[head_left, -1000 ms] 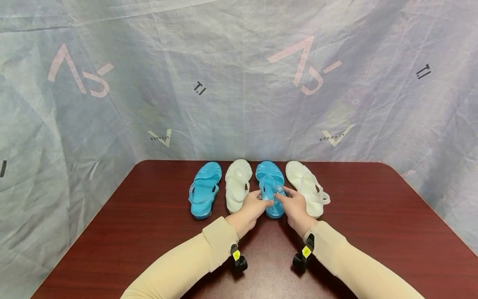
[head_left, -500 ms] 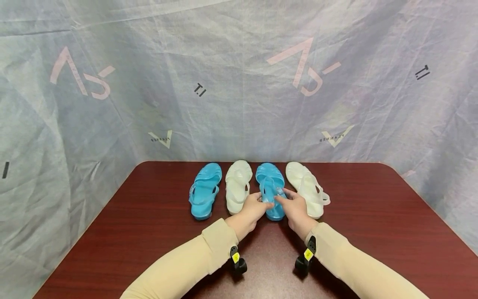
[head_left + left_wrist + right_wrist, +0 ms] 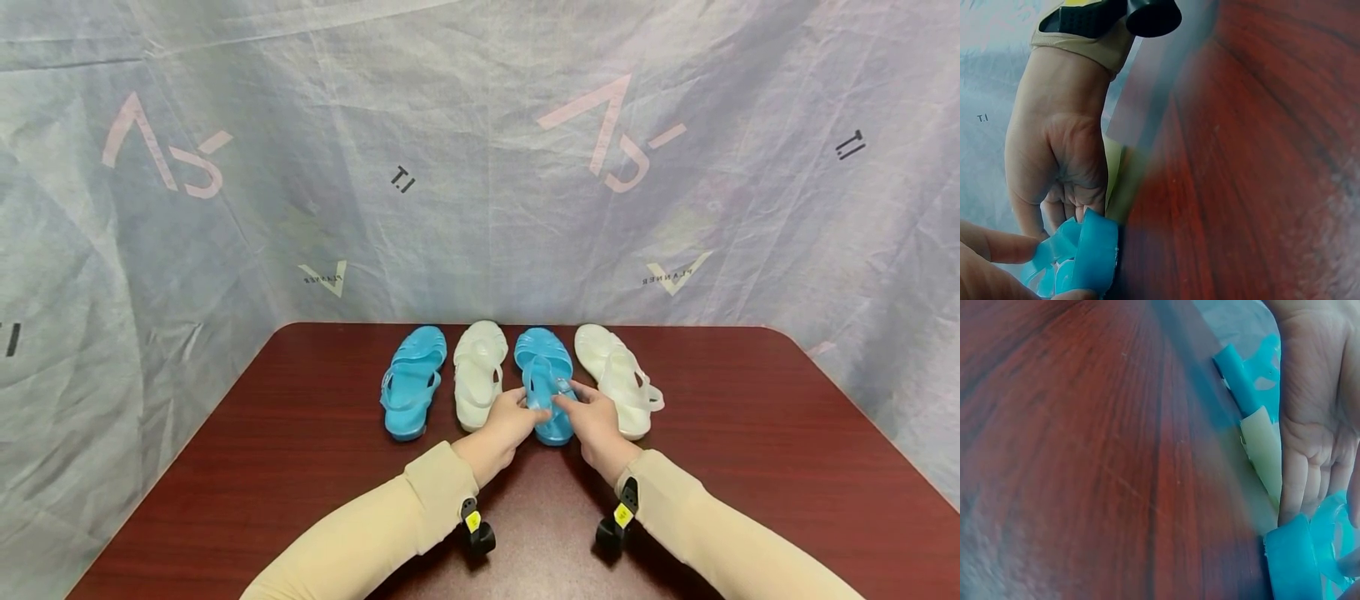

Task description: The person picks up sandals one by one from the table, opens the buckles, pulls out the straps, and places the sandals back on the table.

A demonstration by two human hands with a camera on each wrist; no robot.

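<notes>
A blue jelly sandal [image 3: 542, 358] lies on the table, toe toward the back, its heel between my hands. My left hand [image 3: 504, 429] holds it from the left, with the thumb over the heel strap. From the other side my right hand [image 3: 597, 423] pinches the strap near the clear buckle [image 3: 564, 386]. Seen from the left wrist, the blue heel [image 3: 1094, 253] stands against the table with fingers on both sides. The right wrist view also has this heel [image 3: 1291, 559] low at the right, partly cut off. Fingertips under the straps are hidden.
A white sandal [image 3: 474, 383] sits just left of my left hand, and another blue sandal [image 3: 412, 383] farther left. The second white sandal [image 3: 626, 387] lies angled beside my right hand. Behind the dark red table [image 3: 300, 400] hangs a grey cloth [image 3: 465, 233].
The held blue sandal's heel has shifted very slightly toward me. Both hands keep their hold on it, and the right wrist has moved slightly. The other sandals stay in place.
</notes>
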